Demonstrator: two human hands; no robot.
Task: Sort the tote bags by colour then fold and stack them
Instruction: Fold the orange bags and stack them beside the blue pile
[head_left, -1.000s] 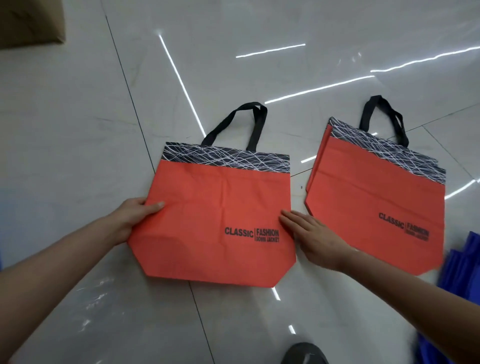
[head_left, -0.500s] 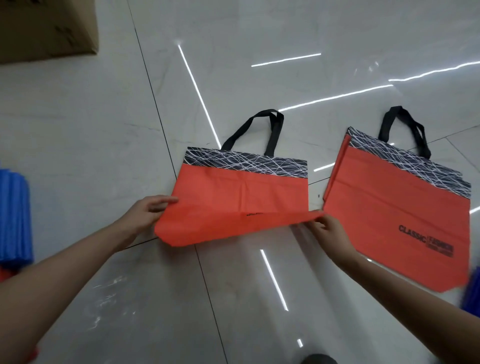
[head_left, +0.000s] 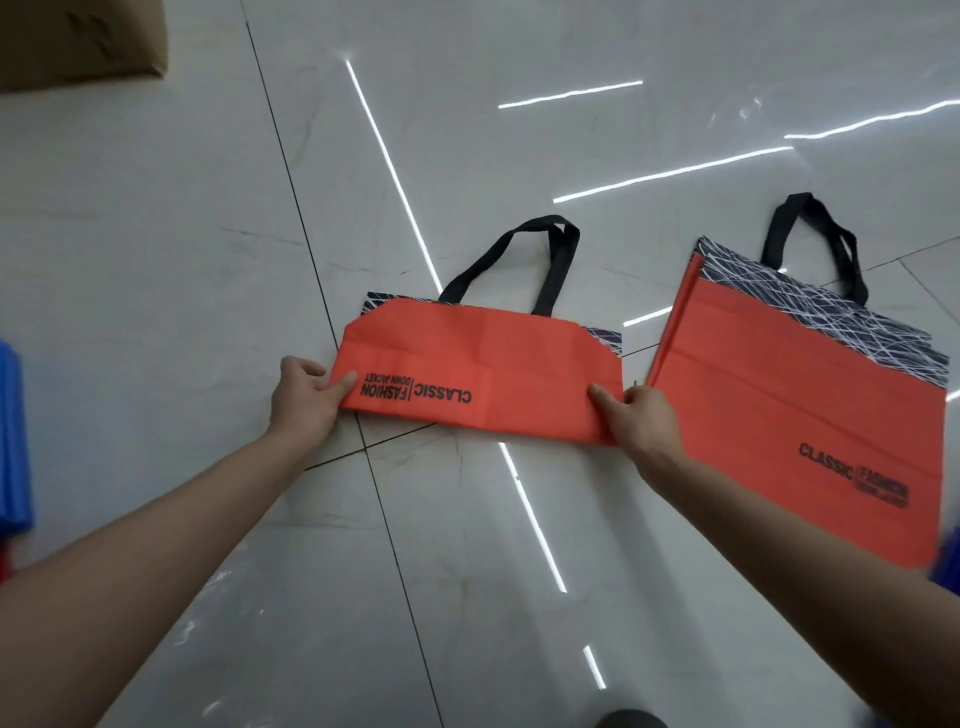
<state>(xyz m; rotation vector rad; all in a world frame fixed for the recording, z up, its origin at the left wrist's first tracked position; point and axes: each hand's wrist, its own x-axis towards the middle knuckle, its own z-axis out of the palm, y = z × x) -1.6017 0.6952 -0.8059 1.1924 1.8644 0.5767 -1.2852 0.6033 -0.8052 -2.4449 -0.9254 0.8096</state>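
While the orange tote bag (head_left: 483, 369) lies folded in half on the floor (head_left: 467, 571), its long axis runs 9 to 3 o'clock between the hands. The left hand (head_left: 304, 400) pinches its 9 o'clock end, the right hand (head_left: 641, 421) its 3 o'clock end, both equally near. Its handles (head_left: 557, 270) point to 12; I judge the next fold brings one end across.

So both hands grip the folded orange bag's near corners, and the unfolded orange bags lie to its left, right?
No: the head view shows the unfolded orange bags to the right of the folded orange bag, not its left. The left hand and right hand do grip its near corners.
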